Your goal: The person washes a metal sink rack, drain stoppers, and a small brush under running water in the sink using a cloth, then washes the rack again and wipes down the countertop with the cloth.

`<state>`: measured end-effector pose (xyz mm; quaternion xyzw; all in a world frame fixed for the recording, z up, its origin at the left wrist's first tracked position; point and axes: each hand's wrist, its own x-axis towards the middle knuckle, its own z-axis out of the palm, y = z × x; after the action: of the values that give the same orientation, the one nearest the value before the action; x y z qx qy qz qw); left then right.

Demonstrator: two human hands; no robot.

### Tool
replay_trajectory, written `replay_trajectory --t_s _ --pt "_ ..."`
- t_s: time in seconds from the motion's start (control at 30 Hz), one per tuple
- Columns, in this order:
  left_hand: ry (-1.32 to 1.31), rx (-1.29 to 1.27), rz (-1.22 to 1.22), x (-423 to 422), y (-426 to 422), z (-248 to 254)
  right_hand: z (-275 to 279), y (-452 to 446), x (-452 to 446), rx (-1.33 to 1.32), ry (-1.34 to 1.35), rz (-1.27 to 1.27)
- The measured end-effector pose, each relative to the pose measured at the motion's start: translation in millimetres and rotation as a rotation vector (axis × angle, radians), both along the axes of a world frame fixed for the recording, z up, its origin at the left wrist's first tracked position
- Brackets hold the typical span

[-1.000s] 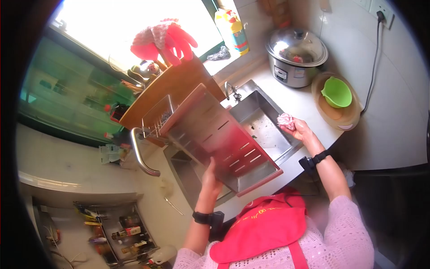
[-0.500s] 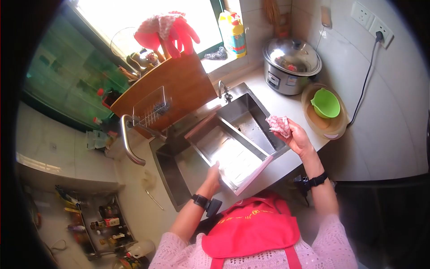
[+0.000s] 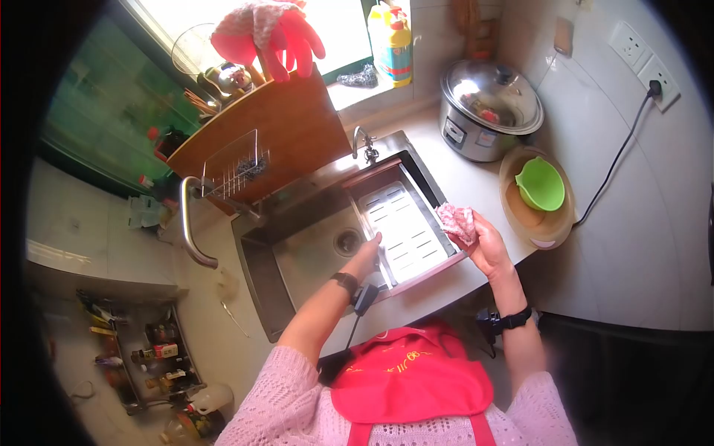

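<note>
A rectangular metal drain tray [image 3: 401, 241] with rows of slots lies over the right side of the steel sink [image 3: 295, 271]. My left hand [image 3: 364, 256] grips the tray's left edge, its thumb on top and the other fingers mostly hidden. In my right hand [image 3: 487, 249] is a crumpled pink-and-white cloth [image 3: 455, 221], held just above the tray's right rim. The sink's left basin shows its round drain [image 3: 347, 241]. Behind the tray stands a small tap [image 3: 364, 145].
A curved faucet [image 3: 192, 230] rises at the sink's left. A wooden board [image 3: 260, 141] with a wire rack [image 3: 238, 175] leans behind. Pink gloves [image 3: 275, 37] hang above it. To the right are a lidded cooker [image 3: 487, 119] and a green bowl [image 3: 541, 184] in a basin [image 3: 520, 215].
The drain tray has slid right over the right basin, uncovering the left basin's drain. My left hand moved right with it. My right hand still holds the cloth, slightly lower.
</note>
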<state>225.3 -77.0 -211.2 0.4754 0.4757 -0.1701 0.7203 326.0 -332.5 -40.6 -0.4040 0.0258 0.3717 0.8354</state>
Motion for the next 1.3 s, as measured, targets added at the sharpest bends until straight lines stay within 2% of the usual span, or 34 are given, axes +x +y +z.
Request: replay_trajectory --t_s 0.07,0.13,0.27,0.4,0.47,0.63,0.77,0.8,0.93,0.97,1.0,1.03,1.07,1.1,1.17,1.23,1.3 --pt "-0.037 -0.01 0.0 5 -9 -3 0 -5 2 -0.022 0.005 0.002" --pt "-0.123 -0.086 0.02 2 -28 25 -1 -10 5 -0.04 0.016 0.0" --pt "0.048 0.091 -0.021 4 -41 37 -9 -17 15 -0.058 0.041 -0.004" --pt "-0.042 0.09 0.039 18 -26 5 -15 -18 23 -0.073 0.036 0.03" --pt "-0.003 0.083 0.019 26 -16 -2 -17 -17 26 -0.058 0.049 0.036" --pt "-0.001 0.098 -0.025 35 -16 -1 -15 -15 27 -0.057 0.054 0.051" --pt "-0.046 0.038 -0.082 32 -18 -11 -19 -14 26 -0.082 0.073 0.077" --pt "-0.065 -0.03 -0.109 30 -19 1 -20 -11 25 -0.087 0.076 0.09" --pt "-0.205 -0.188 0.01 27 -25 0 -22 4 20 -0.161 0.083 0.152" --pt "-0.13 -0.057 0.047 26 -26 -4 -25 8 17 -0.187 0.077 0.181" --pt "-0.05 0.072 0.088 26 -29 14 -27 16 14 -0.212 0.071 0.214" --pt "0.036 0.198 0.129 23 -29 23 -24 27 10 -0.237 0.019 0.243" --pt "-0.001 0.316 0.177 15 -21 -7 -20 37 3 -0.261 -0.031 0.271" --pt "-0.019 0.291 0.134 3 -7 -2 -19 45 -5 -0.287 -0.079 0.296" --pt "-0.043 0.22 0.035 -29 24 24 -27 61 -15 -0.47 -0.463 0.397" --pt "-0.198 0.137 0.181 -78 56 59 -14 84 -36 -0.512 -0.481 0.38" --pt "-0.234 0.2 0.285 -130 91 83 -14 103 -55 -0.487 -0.463 0.383"
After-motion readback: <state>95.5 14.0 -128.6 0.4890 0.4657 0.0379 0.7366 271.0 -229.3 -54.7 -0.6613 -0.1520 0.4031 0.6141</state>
